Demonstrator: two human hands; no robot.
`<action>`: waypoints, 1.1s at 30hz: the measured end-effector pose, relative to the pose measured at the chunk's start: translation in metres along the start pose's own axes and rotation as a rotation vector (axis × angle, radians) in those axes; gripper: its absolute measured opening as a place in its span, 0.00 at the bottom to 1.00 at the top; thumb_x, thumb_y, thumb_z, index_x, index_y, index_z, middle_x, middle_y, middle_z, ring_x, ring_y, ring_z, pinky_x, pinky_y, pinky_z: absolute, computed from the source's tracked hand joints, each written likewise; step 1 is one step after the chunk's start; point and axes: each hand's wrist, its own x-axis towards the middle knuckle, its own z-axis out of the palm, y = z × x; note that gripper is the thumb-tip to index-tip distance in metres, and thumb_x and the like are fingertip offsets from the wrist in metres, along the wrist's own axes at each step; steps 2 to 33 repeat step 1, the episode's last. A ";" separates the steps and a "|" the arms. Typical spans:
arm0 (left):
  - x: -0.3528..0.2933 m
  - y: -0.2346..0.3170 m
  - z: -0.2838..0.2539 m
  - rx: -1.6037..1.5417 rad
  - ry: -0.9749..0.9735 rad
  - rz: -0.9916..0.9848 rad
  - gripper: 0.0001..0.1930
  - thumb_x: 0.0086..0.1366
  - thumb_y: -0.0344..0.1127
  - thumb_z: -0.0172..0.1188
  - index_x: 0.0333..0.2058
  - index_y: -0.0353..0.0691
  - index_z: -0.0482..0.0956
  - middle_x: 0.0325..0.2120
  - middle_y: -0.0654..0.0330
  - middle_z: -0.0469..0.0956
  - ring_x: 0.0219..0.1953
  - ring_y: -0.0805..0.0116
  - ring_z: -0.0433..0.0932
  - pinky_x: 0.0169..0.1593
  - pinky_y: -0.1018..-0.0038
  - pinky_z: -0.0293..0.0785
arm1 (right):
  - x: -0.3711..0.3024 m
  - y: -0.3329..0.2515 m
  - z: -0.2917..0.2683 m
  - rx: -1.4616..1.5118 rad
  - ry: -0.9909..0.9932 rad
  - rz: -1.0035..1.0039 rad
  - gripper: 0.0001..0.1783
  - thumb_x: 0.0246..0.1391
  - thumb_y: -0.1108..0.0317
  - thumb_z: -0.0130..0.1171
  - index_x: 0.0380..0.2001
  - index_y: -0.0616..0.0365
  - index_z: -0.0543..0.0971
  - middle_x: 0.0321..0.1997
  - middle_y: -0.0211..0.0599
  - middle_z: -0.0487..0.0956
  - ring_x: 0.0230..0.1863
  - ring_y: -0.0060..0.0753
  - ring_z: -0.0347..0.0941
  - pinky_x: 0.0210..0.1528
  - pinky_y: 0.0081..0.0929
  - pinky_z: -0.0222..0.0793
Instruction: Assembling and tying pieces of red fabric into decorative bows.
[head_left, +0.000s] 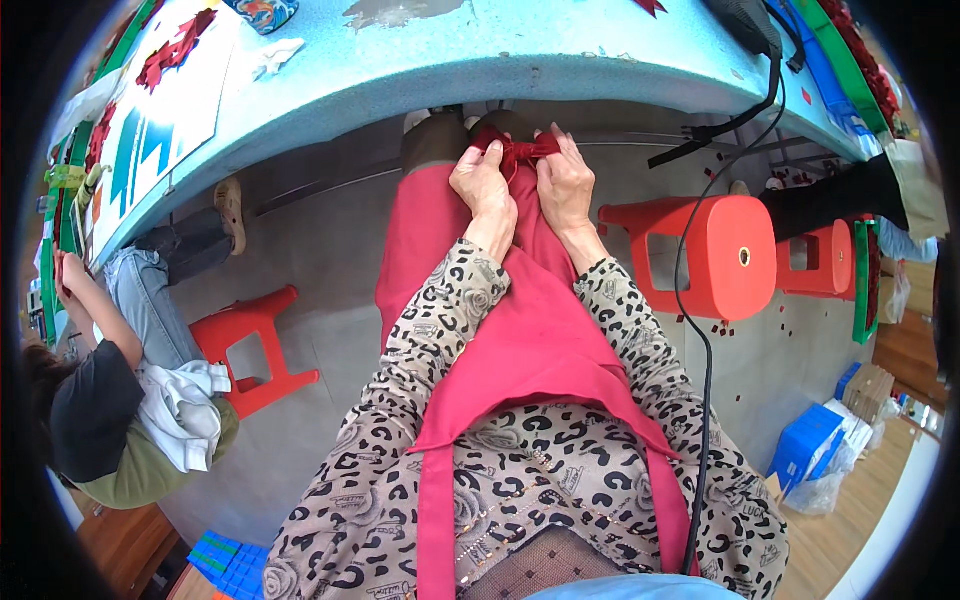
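A dark red ribbon bow (518, 150) is stretched between my two hands, above my lap and just in front of the table edge. My left hand (484, 190) pinches the bow's left loop between thumb and fingers. The right loop is gripped by my right hand (566, 180), its fingertips pointing up. Short tails hang from the knot in the middle. Under both wrists lies the red apron (520, 300) that I wear.
The light blue table (400, 90) curves across the front, with red ribbon pieces (175, 50) at its left. A black cable (705, 370) runs down by my right arm. Red stools (735, 255) stand right, another (255, 350) left, near a seated person (100, 410). Blue boxes (805, 445) sit lower right.
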 end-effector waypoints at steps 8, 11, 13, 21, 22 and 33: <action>0.000 0.002 0.002 -0.001 -0.001 0.001 0.05 0.57 0.16 0.54 0.25 0.31 0.76 0.25 0.60 0.77 0.26 0.75 0.74 0.34 0.80 0.73 | 0.002 -0.006 -0.006 0.137 0.016 0.007 0.06 0.45 0.75 0.54 0.30 0.63 0.76 0.49 0.56 0.75 0.52 0.56 0.70 0.57 0.39 0.65; 0.000 0.002 0.002 -0.001 -0.001 0.001 0.05 0.57 0.16 0.54 0.25 0.31 0.76 0.25 0.60 0.77 0.26 0.75 0.74 0.34 0.80 0.73 | 0.002 -0.006 -0.006 0.137 0.016 0.007 0.06 0.45 0.75 0.54 0.30 0.63 0.76 0.49 0.56 0.75 0.52 0.56 0.70 0.57 0.39 0.65; 0.000 0.002 0.002 -0.001 -0.001 0.001 0.05 0.57 0.16 0.54 0.25 0.31 0.76 0.25 0.60 0.77 0.26 0.75 0.74 0.34 0.80 0.73 | 0.002 -0.006 -0.006 0.137 0.016 0.007 0.06 0.45 0.75 0.54 0.30 0.63 0.76 0.49 0.56 0.75 0.52 0.56 0.70 0.57 0.39 0.65; 0.000 0.002 0.002 -0.001 -0.001 0.001 0.05 0.57 0.16 0.54 0.25 0.31 0.76 0.25 0.60 0.77 0.26 0.75 0.74 0.34 0.80 0.73 | 0.002 -0.006 -0.006 0.137 0.016 0.007 0.06 0.45 0.75 0.54 0.30 0.63 0.76 0.49 0.56 0.75 0.52 0.56 0.70 0.57 0.39 0.65; 0.000 0.002 0.002 -0.001 -0.001 0.001 0.05 0.57 0.16 0.54 0.25 0.31 0.76 0.25 0.60 0.77 0.26 0.75 0.74 0.34 0.80 0.73 | 0.002 -0.006 -0.006 0.137 0.016 0.007 0.06 0.45 0.75 0.54 0.30 0.63 0.76 0.49 0.56 0.75 0.52 0.56 0.70 0.57 0.39 0.65; 0.000 0.002 0.002 -0.001 -0.001 0.001 0.05 0.57 0.16 0.54 0.25 0.31 0.76 0.25 0.60 0.77 0.26 0.75 0.74 0.34 0.80 0.73 | 0.002 -0.006 -0.006 0.137 0.016 0.007 0.06 0.45 0.75 0.54 0.30 0.63 0.76 0.49 0.56 0.75 0.52 0.56 0.70 0.57 0.39 0.65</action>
